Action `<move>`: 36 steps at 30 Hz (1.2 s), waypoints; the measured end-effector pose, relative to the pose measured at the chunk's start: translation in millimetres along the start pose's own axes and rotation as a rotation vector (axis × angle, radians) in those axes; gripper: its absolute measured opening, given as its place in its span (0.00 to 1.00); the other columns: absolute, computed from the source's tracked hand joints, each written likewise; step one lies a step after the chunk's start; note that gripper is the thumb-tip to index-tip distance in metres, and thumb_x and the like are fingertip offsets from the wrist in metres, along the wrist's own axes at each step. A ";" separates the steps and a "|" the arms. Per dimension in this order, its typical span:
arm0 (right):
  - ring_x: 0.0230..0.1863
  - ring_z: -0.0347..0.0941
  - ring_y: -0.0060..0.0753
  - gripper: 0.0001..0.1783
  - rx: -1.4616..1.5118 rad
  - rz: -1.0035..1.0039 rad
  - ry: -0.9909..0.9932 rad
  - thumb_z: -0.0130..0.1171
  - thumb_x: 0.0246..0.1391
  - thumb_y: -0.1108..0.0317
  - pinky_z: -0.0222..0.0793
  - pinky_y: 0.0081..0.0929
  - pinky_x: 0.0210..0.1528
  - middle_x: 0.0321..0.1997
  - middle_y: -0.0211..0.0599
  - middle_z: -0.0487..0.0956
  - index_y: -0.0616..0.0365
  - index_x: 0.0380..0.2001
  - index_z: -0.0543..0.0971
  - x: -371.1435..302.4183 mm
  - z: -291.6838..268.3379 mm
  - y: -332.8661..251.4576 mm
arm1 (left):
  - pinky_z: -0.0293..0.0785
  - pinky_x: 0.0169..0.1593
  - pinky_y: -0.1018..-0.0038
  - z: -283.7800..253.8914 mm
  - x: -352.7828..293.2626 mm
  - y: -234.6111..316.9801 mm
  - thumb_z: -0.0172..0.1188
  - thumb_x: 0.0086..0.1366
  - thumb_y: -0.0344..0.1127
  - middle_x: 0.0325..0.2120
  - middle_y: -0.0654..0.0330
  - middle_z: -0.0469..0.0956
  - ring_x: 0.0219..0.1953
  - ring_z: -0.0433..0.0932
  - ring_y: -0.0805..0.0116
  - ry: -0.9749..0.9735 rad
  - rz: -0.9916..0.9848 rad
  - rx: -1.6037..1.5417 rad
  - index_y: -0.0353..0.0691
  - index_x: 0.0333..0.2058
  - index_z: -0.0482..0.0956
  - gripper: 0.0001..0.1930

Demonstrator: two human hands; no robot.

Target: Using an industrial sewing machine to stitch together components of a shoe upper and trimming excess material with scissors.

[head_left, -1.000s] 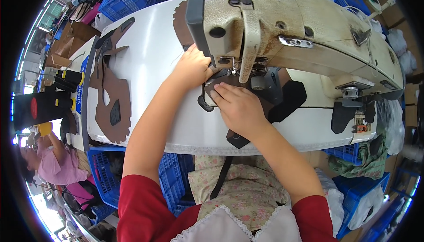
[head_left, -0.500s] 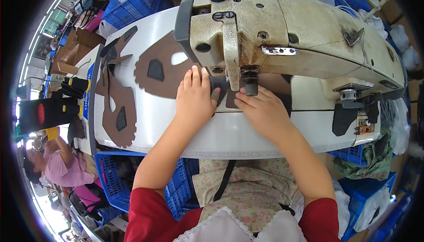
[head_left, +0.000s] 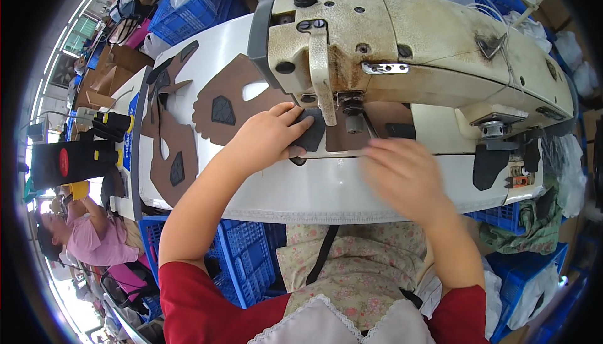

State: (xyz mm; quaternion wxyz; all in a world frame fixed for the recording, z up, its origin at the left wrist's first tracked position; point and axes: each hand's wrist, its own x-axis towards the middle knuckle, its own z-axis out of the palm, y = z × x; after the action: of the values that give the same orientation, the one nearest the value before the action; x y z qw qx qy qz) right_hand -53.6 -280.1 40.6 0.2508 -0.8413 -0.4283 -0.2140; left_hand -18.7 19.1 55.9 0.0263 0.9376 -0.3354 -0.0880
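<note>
A brown sheet piece [head_left: 342, 140] with dark patches lies under the needle area of a worn cream sewing machine [head_left: 352, 36]. My left hand [head_left: 267, 135] rests at its left part, fingers apart, touching a dark grey patch [head_left: 314, 135]. My right hand [head_left: 405, 174] is raised just right of the presser area and smeared by motion. Its fingertips are near a thin dark strip beside the needle bar; whether they hold it I cannot tell. Another brown piece [head_left: 217, 96] with a dark patch and a cut-out lies left of the machine head.
More brown cut pieces [head_left: 174, 165] lie at the left of the white machine table [head_left: 276, 190]. A dark loose piece [head_left: 490, 168] sits at the right end. Blue crates [head_left: 248, 262] stand below the table and behind it. A co-worker in pink [head_left: 103, 237] is at the left.
My right hand has lifted off the brown piece and moved right and toward me. The left hand has turned, its forearm swinging outward, and still touches the piece.
</note>
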 end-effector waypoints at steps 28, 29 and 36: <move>0.38 0.78 0.37 0.42 -0.903 1.151 0.064 0.46 0.61 0.31 0.71 0.30 0.46 0.36 0.48 0.82 0.65 0.42 0.83 -71.4 -332.9 329.8 | 0.75 0.52 0.60 2.1 1.8 7.2 0.66 0.47 0.31 0.51 0.51 0.76 0.55 0.74 0.53 0.098 0.076 0.049 0.40 0.55 0.75 0.32; 0.38 0.78 0.37 0.42 -0.867 1.137 0.054 0.46 0.61 0.31 0.71 0.30 0.46 0.36 0.48 0.82 0.65 0.42 0.83 -68.1 -312.7 297.0 | 0.72 0.57 0.60 -0.7 -8.5 8.9 0.66 0.48 0.31 0.55 0.47 0.72 0.59 0.71 0.51 0.032 0.032 0.071 0.41 0.57 0.73 0.34; 0.34 0.75 0.38 0.11 -0.213 -0.036 -0.006 0.62 0.53 0.65 0.72 0.29 0.36 0.33 0.35 0.78 0.62 0.35 0.79 6.4 -116.9 0.1 | 0.66 0.63 0.59 2.0 -15.1 19.0 0.68 0.46 0.30 0.60 0.43 0.68 0.64 0.66 0.45 0.025 0.000 0.099 0.41 0.62 0.69 0.40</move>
State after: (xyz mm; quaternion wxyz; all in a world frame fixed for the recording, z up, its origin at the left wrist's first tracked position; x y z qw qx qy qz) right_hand -67.1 -347.0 135.8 0.1547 -0.8561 -0.4188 -0.2604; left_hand -42.4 14.0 58.2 -0.0161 0.9387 -0.3391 -0.0594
